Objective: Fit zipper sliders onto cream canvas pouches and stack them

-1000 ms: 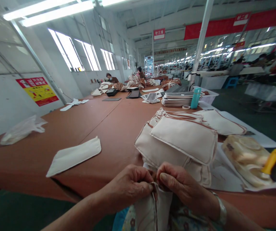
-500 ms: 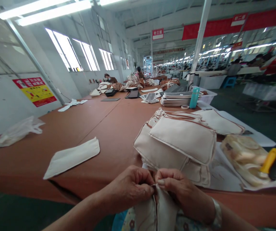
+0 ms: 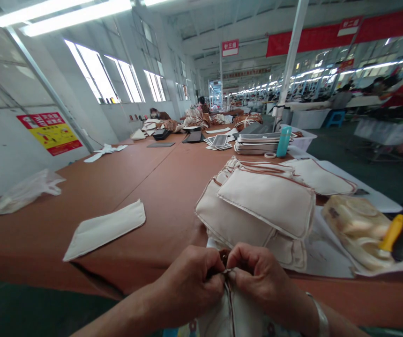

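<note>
On the far left we are seeing a pale plastic bag (image 3: 27, 193) lying crumpled on the brown table (image 3: 162, 187), with a red and yellow poster (image 3: 49, 133) hanging on the wall behind. Next, a white cut-out (image 3: 105, 153) is lying near that wall, and closer to us a flat cream piece (image 3: 106, 229) is resting alone. In the middle, our left hand (image 3: 196, 276) is pinching the top of a cream fabric piece (image 3: 215, 316), which is hanging at the table's near edge with a brown-lined seam running down it; our right hand (image 3: 257, 276) is pinching the same top just beside. Directly beyond our hands, a pile of cream pieces (image 3: 266, 201) is covering that part of the tabletop. Behind it, a stack of panels (image 3: 257, 145), a tape roll (image 3: 270, 155) and a turquoise bottle (image 3: 283, 142) are standing close together. Farther right, a yellow-handled tool (image 3: 391, 232) is leaning in a tub (image 3: 356, 217). Counting left to right, we are finding one bag, one lone piece, one held piece, one roll, one bottle, one tub and one tool; the piled pieces are overlapping too much to count.
</note>
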